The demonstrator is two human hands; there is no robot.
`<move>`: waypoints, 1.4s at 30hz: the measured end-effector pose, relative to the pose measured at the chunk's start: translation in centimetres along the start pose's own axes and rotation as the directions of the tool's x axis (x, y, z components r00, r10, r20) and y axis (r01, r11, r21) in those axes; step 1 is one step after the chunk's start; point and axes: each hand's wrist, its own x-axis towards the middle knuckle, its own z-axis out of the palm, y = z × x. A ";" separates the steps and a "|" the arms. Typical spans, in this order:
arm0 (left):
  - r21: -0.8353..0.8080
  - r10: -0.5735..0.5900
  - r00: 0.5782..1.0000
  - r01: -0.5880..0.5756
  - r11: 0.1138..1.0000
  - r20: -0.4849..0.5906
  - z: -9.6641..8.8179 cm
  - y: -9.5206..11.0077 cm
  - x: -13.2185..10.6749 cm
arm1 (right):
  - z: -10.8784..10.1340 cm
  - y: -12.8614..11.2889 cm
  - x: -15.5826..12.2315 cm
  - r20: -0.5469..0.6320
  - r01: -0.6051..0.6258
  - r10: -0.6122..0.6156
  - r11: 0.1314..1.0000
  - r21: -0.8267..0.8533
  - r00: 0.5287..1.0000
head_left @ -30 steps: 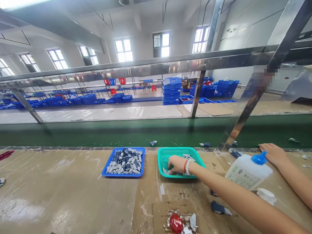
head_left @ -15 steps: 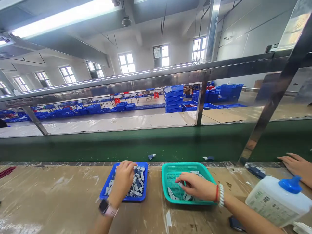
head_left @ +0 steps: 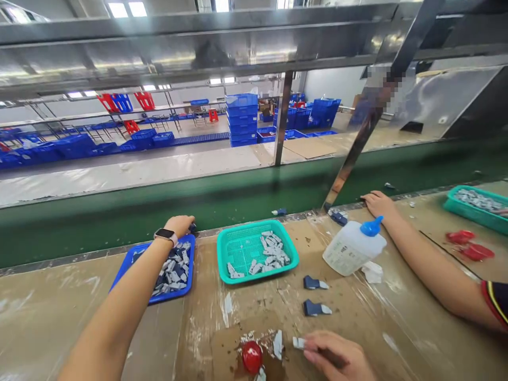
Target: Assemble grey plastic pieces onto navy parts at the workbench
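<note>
My left hand reaches over the far rim of the blue tray to the belt's edge. Its fingers are closed on a dark blue plastic piece, mostly hidden. Mixed grey and dark blue pieces fill the tray. At the front, my right hand pinches a small light grey plastic piece above the table. Left of it, a red round lump sits on a stained cardboard square. Two dark blue pieces with grey tips lie beyond that hand. Grey pieces lie in the green basket.
A white bottle with a blue nozzle stands at the right. Beside it a co-worker's arm rests, hand at the belt's edge. The green belt runs behind, below metal posts. Another green basket stands far right.
The view has tipped down and turned right. My left hand has left the tray's contents for the belt's edge. My right hand has come from the green basket to the front with a grey piece.
</note>
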 end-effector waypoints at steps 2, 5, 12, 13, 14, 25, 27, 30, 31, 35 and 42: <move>-0.015 -0.023 1.000 0.023 1.000 0.012 -0.8 -0.1 -0.4 | 0.4 -0.9 -0.4 -0.015 -0.068 0.069 0.998 0.010 0.998; -0.038 -0.054 0.998 0.055 0.998 0.016 -2.5 -0.6 -1.9 | 1.2 -2.9 -0.4 0.017 -0.007 0.006 1.000 0.019 1.000; -0.296 -0.147 0.986 0.162 0.941 0.075 -4.2 -2.5 -14.4 | 4.0 -4.1 -2.4 0.068 0.224 -0.217 0.969 -0.107 0.974; -0.371 -0.194 0.976 0.218 0.903 0.101 -3.8 -2.5 -17.0 | 4.2 -4.0 -2.7 0.085 0.239 -0.228 0.962 -0.136 0.970; -0.430 -0.251 0.960 0.281 0.858 0.127 -3.2 -2.4 -19.6 | 4.3 -4.0 -2.9 0.102 0.246 -0.232 0.956 -0.158 0.967; -0.754 -0.503 0.809 0.527 0.392 0.304 4.7 5.8 -30.5 | 1.0 -5.7 0.1 0.328 -0.435 0.303 0.756 0.489 0.895; -0.739 -0.418 0.843 0.513 0.437 0.338 5.2 7.3 -29.7 | 0.5 -6.8 0.4 0.308 -0.361 0.224 0.771 0.525 0.925; -0.730 -0.280 0.899 0.436 0.526 0.335 5.4 9.1 -28.5 | -0.1 -8.9 0.5 0.162 -0.064 -0.013 0.884 0.463 0.987; -0.729 -0.249 0.912 0.410 0.549 0.326 5.4 9.6 -28.1 | -0.2 -9.5 0.5 0.114 0.037 -0.093 0.906 0.423 0.989; -0.715 -0.186 0.941 0.336 0.613 0.283 5.6 10.7 -27.5 | -0.2 -10.9 0.6 0.055 0.278 -0.311 0.905 0.323 0.949; -0.599 -0.319 0.935 0.347 0.722 0.157 7.0 10.9 -27.8 | 1.2 -9.7 -0.4 0.189 0.399 -0.420 0.906 0.140 0.888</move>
